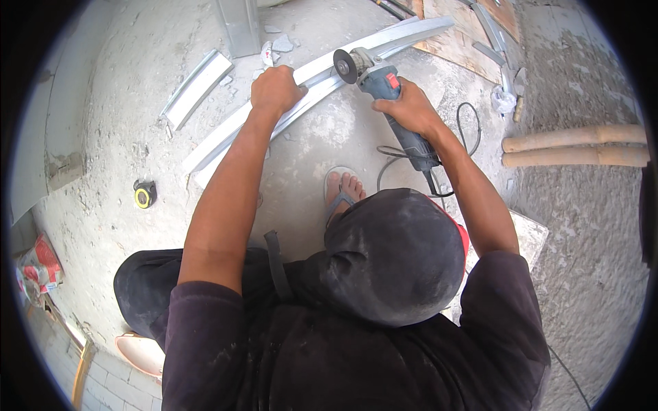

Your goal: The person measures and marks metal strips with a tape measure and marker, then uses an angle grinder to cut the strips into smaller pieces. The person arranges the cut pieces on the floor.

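Note:
My left hand [275,90] is closed around a long metal channel [329,66], which slants across the floor from lower left to upper right. In my right hand [410,109] is an angle grinder [381,83], gripped around its blue-grey body. Its dark cutting disc [345,66] stands close to the channel, to the right of my left hand; I cannot tell whether they touch. The grinder's black cord [434,183] leaves its rear end and loops on the floor. A short cut piece of channel [197,89] lies left of my left hand.
A tape measure [144,194] lies on the concrete at left. An upright metal stud [237,27] stands at the back. Two bamboo poles [576,148] lie at right, below metal offcuts [491,41] and a wooden board [445,40]. My sandalled foot [343,190] is below the channel.

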### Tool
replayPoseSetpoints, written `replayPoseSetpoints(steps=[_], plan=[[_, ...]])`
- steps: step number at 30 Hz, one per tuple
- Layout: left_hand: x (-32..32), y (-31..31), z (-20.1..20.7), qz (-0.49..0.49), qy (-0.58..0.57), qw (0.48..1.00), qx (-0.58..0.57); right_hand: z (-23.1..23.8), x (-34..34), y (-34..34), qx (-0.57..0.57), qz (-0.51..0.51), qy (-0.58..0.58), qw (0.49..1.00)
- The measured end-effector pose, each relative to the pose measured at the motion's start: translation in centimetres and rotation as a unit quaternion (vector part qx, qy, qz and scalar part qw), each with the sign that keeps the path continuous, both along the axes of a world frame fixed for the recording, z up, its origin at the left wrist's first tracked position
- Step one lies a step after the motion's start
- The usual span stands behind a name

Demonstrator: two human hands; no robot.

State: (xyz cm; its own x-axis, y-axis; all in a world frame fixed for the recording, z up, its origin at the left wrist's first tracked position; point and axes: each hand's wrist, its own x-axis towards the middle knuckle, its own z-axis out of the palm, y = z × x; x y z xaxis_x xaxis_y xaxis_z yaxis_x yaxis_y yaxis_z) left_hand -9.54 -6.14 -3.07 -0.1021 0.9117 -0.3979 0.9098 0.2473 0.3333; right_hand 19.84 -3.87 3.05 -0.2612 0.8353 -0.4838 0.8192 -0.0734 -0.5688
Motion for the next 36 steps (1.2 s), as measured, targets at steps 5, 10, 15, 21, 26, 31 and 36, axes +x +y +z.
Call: replayPoseSetpoints(steps=[5,10,15,21,26,31,36], plan=[[-0.1,-0.1,-0.1,0.002,-0.006,1.000,0.005,0.4,-0.4,-0.2,-0.009,-0.003,-0.007,1.000],[-0.1,0.0,0.1,0.003,-0.007,1.000,0.002,0.5,-0.5,-0.3,0.001,-0.002,-0.010,1.000],[-0.1,0.0,0.0,0.006,-0.009,1.000,0.006,0.6,-0.6,-0.2,-0.001,-0.003,-0.023,1.000],[-0.2,0.1,-0.1,0.004,-0.008,1.000,0.006,0.2,-0.9,-0.1,0.010,-0.003,-0.034,0.999],[0.2,-0.1,0.7,0.022,-0.015,1.000,0.001,0.9,-1.8,0.0,0.011,-0.003,-0.026,1.000],[0.1,-0.2,-0.5,0.007,-0.002,1.000,0.027,1.0,-1.9,0.2,0.013,-0.005,-0.027,1.000],[0.2,-0.4,-1.2,0.008,-0.007,0.999,0.030,1.1,-1.9,0.0,0.023,-0.002,-0.029,0.999]])
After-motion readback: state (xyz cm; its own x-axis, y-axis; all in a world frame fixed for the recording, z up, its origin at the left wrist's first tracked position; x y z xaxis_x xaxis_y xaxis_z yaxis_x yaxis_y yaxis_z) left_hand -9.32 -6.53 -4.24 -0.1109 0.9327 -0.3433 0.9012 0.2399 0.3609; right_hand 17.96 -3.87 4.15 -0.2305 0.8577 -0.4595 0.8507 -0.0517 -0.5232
